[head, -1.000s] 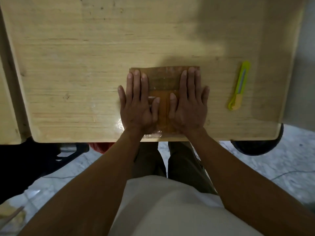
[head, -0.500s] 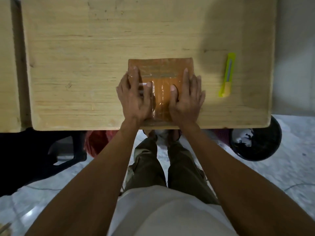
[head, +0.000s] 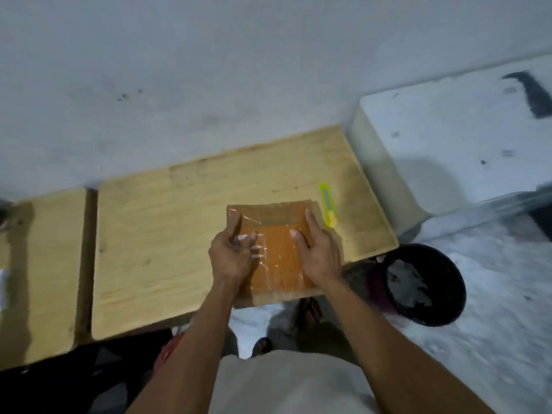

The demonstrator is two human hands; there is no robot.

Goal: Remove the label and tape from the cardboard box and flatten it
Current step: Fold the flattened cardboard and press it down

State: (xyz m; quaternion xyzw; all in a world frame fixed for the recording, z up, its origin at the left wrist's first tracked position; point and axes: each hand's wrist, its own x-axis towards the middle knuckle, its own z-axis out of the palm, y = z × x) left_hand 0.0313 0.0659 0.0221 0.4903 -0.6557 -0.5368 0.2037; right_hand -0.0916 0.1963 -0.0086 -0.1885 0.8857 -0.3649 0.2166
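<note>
A flat brown cardboard box (head: 277,258) with shiny clear tape across its top is held over the near edge of the wooden table (head: 167,234). Its near end juts out past the table's edge. My left hand (head: 231,255) grips the box's left side, fingers curled over the top. On the right side my right hand (head: 318,252) holds it with the thumb on top and the fingers stretched toward the far corner. No label shows on the visible face.
A yellow-green utility knife (head: 328,209) lies on the table just right of the box. A black bin (head: 424,282) stands on the floor at the right. A white block (head: 448,138) sits beyond the table's right end. A second wooden surface (head: 41,264) adjoins on the left.
Both hands went from pressing flat on the box to gripping its sides, and the box has come toward me over the table's edge. My view has swung up and back.
</note>
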